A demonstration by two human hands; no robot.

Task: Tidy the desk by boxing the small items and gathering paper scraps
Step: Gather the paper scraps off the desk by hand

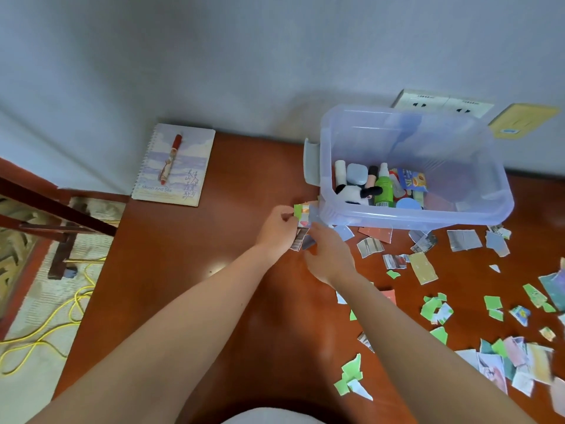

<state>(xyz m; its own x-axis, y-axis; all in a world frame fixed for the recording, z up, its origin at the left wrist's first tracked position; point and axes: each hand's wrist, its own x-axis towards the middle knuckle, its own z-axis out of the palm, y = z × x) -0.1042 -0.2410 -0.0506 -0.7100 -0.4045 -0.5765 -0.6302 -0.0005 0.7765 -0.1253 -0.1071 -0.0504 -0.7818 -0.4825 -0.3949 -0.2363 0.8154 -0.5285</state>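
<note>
Forearms (189,325), ours, nearest. Desk (189,270): loose scraps (423,267) strewn right of both hands, right hand (328,252) nearer. Box (412,216): small items (383,188) inside. Left hand (276,229): fingers pinch scrap stack (301,223), held upright just beside box corner. Right fingers at stack; grip unclear to us.

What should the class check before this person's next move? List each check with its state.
1. Box open, no lid on: ok.
2. Small items inside box: ok.
3. Left hand grips bundle: ok.
4. Right hand holds bundle too: cannot tell, seen only from the back.
5. Loose scraps gathered: not ok, many lie on desk.
6. Pen boxed: not ok, lies on notebook.
</note>
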